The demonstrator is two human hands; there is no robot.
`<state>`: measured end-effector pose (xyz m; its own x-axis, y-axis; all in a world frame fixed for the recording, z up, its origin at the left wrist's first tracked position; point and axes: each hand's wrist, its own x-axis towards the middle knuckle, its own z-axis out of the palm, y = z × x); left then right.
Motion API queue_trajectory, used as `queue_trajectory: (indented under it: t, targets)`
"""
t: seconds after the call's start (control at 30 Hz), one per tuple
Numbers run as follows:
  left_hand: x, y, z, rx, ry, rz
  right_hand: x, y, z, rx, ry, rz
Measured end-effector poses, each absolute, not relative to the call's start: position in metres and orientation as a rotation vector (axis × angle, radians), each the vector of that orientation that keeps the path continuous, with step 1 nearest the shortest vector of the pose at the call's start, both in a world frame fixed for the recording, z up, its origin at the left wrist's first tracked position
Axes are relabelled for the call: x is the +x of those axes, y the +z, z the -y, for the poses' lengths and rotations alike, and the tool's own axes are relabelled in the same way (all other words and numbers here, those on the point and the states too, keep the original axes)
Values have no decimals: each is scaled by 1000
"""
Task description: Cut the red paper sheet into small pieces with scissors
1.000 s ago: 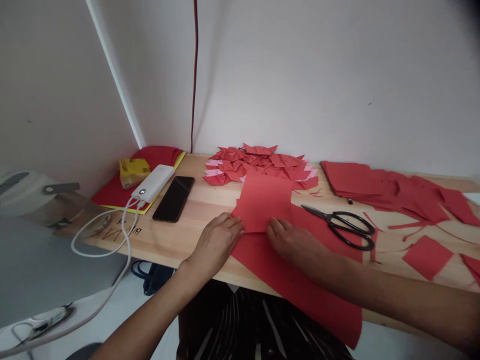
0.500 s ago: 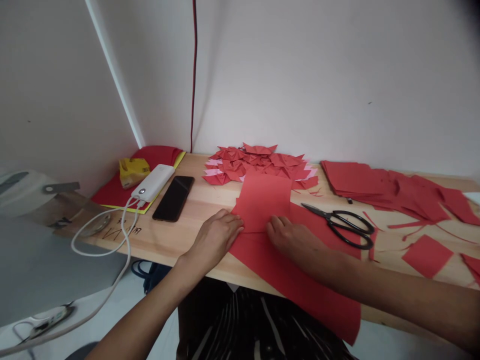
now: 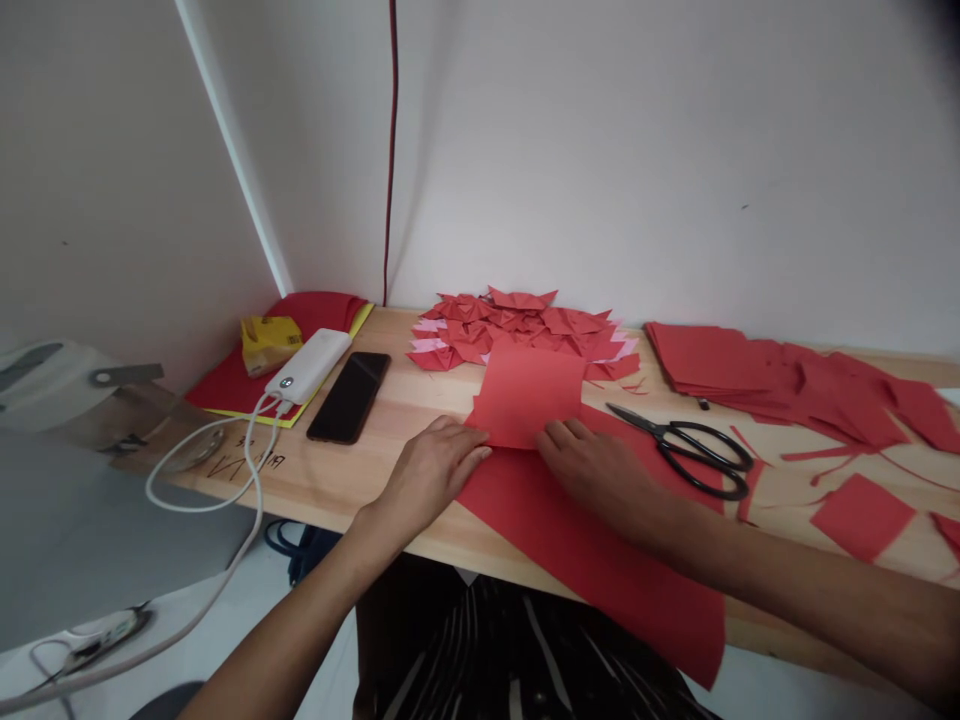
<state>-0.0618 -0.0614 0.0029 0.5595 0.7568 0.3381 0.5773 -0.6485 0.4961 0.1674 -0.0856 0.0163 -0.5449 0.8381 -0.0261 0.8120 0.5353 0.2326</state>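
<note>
A smaller sheet of red paper (image 3: 531,395) lies over a large red sheet (image 3: 630,580) whose corner hangs past the table's front edge. My left hand (image 3: 439,460) is closed at the smaller sheet's near left corner, thumb and fingers pinching it. At the near right of the same sheet, my right hand (image 3: 589,465) has its fingers curled on the edge, partly hiding it. The near edge between the hands looks straight, like a fold. To the right, black-handled scissors (image 3: 694,450) rest with their blades shut, partly over the large sheet.
Folded red and pink paper pieces (image 3: 517,325) are heaped by the wall. Cut red sheets (image 3: 720,360), paper strips and a red square (image 3: 862,517) lie right. A phone (image 3: 349,397), a white power bank (image 3: 309,365) with cable, and a yellow packet (image 3: 270,343) are left.
The near edge of the smaller red sheet has moved a little away from me, and my fingers have shifted slightly with it. The view has shifted slightly; the other things stay in place.
</note>
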Motion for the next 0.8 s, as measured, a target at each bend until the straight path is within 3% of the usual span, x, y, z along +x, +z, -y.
queue_trajectory:
  t: [0.1,0.2,0.27,0.4,0.5,0.63,0.8]
  targets:
    - [-63,9,56,2288,959,-1168,178,32,82,1585,194,-2654]
    - [-61,16,46,1997,1111,-1218,193,52,80,2053,-54,-2818]
    - [-54,19,37,1774,1154,-1139,202,63,77,2325,-471,-2860]
    - [-31,24,23,1395,1130,-926,211,67,66,2457,-1456,-2664]
    - [-12,25,15,1164,1026,-910,213,54,55,2485,-1935,-2446]
    - [8,20,4,1116,944,-921,220,34,45,2479,-2092,-2321]
    - [14,3,-4,1166,941,-962,232,18,40,2476,-2020,-2325]
